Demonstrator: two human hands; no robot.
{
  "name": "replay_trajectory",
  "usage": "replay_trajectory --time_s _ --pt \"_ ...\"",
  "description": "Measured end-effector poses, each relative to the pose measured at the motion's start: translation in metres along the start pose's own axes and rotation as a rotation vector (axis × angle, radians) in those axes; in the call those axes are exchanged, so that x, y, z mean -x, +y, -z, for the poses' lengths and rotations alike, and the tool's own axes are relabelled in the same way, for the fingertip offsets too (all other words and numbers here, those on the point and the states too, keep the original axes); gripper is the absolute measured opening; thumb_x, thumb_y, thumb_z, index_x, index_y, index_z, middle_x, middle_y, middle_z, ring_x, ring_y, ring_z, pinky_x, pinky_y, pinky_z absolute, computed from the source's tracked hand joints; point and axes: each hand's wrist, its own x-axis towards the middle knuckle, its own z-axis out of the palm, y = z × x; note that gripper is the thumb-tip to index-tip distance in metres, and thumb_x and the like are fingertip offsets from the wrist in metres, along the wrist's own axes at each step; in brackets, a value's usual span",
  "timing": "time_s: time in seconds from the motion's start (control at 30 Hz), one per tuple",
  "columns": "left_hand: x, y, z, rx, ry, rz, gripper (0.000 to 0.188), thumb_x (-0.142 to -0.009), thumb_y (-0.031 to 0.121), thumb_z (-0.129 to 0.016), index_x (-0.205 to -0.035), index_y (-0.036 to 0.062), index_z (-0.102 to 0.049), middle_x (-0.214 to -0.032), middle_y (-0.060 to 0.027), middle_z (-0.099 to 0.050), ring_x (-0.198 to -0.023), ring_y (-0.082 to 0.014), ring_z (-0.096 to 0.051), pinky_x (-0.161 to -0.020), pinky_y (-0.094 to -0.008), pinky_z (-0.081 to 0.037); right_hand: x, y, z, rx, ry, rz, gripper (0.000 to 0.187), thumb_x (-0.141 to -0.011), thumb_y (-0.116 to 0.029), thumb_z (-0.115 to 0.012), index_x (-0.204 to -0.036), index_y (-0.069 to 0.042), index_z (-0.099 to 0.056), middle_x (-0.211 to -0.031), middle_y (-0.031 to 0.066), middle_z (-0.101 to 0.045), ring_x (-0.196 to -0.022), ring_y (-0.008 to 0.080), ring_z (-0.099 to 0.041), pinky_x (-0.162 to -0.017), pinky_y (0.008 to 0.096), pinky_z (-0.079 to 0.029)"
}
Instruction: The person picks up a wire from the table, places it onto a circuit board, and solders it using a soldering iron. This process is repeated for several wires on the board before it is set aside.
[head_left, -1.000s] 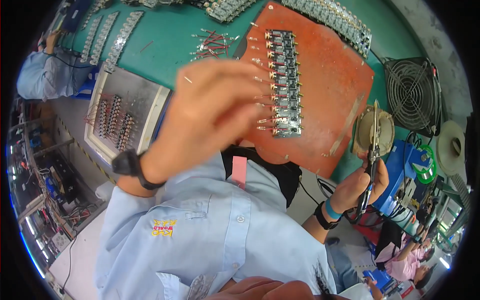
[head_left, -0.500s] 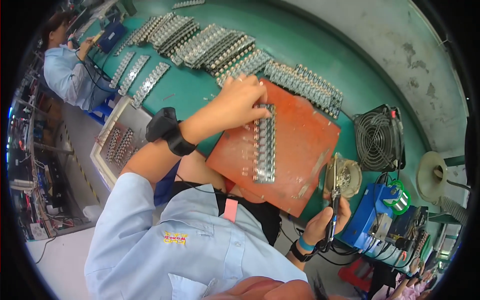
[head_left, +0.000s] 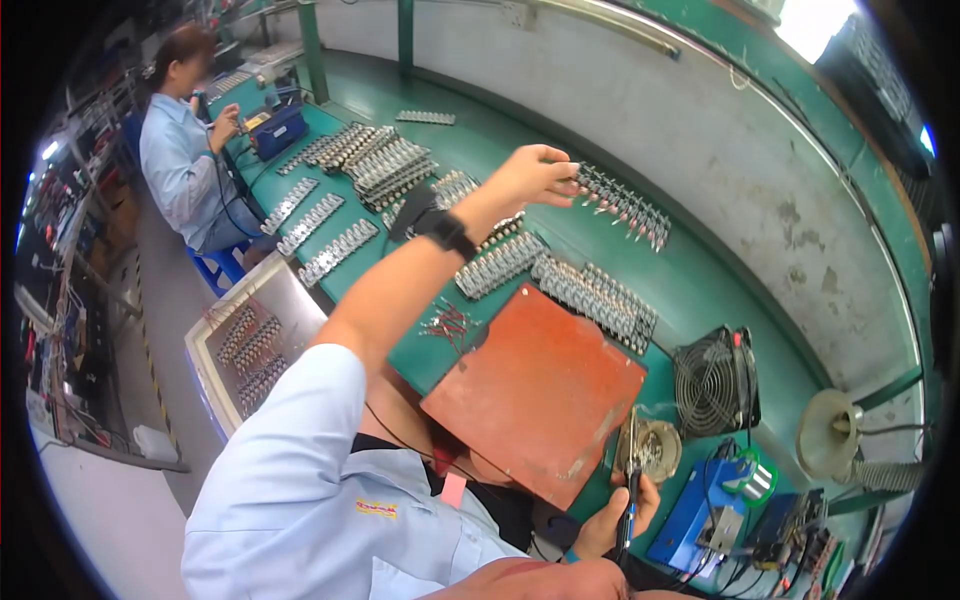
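Reaching over the far side of the bench, my left hand [head_left: 538, 178] pinches one end of a long circuit board strip [head_left: 628, 210]. The strip is raised, with pins or component legs showing along its edges. My right hand [head_left: 625, 515] grips a soldering iron [head_left: 630, 500] near the bench's right front, its tip pointing up beside a round, pale dish [head_left: 657, 452]. A wisp of smoke hangs near the tip. Between my hands lies a reddish-brown square work board [head_left: 540, 390] with nothing on it.
Rows of similar strips [head_left: 500, 265] lie on the green bench [head_left: 480, 130] behind the work board. Red wires [head_left: 447, 322] lie left of it. A black fan [head_left: 717, 383], blue soldering station [head_left: 695, 510] and solder spool [head_left: 752, 478] stand at right. A co-worker [head_left: 190, 150] sits far left.
My left hand has lifted the circuit board strip off the work board and carried it to the far side of the bench. The right hand still holds the soldering iron by the dish.
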Motion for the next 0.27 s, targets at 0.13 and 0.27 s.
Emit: replay_trajectory --time_s 0.13,0.27 --pt "-0.058 -0.015 0.026 -0.347 0.193 -0.042 0.051 -0.085 0.029 -0.069 -0.119 -0.0047 -0.052 -0.106 -0.0148 -0.061 -0.088 -0.0252 -0.065 -0.079 -0.0371 -0.056 0.002 0.007 0.006 -0.002 0.028 -0.04 0.047 -0.086 -0.033 -0.068 -0.112 0.002 -0.05 -0.104 0.0122 -0.055 -0.085 0.0207 -0.057 -0.079 0.0336 -0.047" --pt "-0.111 0.009 0.121 -1.029 0.302 -0.239 0.063 -0.079 0.037 -0.074 -0.127 0.0035 -0.051 -0.124 -0.016 -0.059 -0.103 -0.0317 -0.061 -0.084 -0.0472 -0.053 -0.002 0.012 0.007 -0.007 -0.013 -0.023 0.05 -0.085 -0.039 -0.067 -0.113 0.0 -0.051 -0.105 0.0117 -0.055 -0.085 0.0208 -0.058 -0.081 0.0334 -0.047"
